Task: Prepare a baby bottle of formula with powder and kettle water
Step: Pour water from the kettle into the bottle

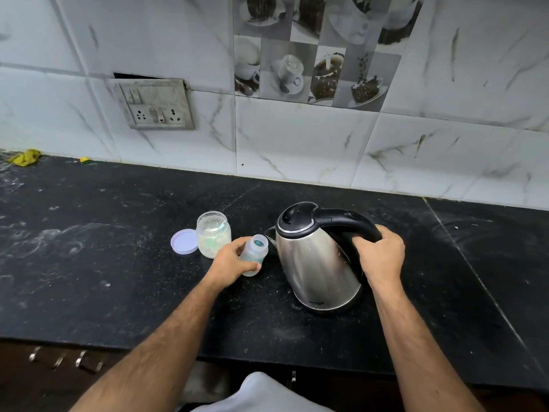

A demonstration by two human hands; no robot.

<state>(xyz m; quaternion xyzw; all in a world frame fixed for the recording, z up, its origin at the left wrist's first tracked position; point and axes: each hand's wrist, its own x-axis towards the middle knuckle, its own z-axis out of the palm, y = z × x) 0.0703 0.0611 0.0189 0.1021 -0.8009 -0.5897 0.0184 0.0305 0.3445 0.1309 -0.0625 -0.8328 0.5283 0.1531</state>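
Note:
A small clear baby bottle (255,253) with no teat stands open-topped on the black counter (118,278), just left of the kettle's spout. My left hand (230,263) is wrapped around it. A steel kettle (315,263) with a black lid and handle rests on the counter, lid closed. My right hand (381,257) grips its black handle. Behind the bottle stands an open clear jar of pale powder (213,234) with a scoop inside. Its lilac lid (184,241) lies flat to the jar's left.
A wall socket plate (156,104) sits on the marble-tiled wall at the back left. A yellow cloth (26,157) lies at the counter's far left corner. The counter's front edge runs along the bottom, with drawer handles (65,359) below it.

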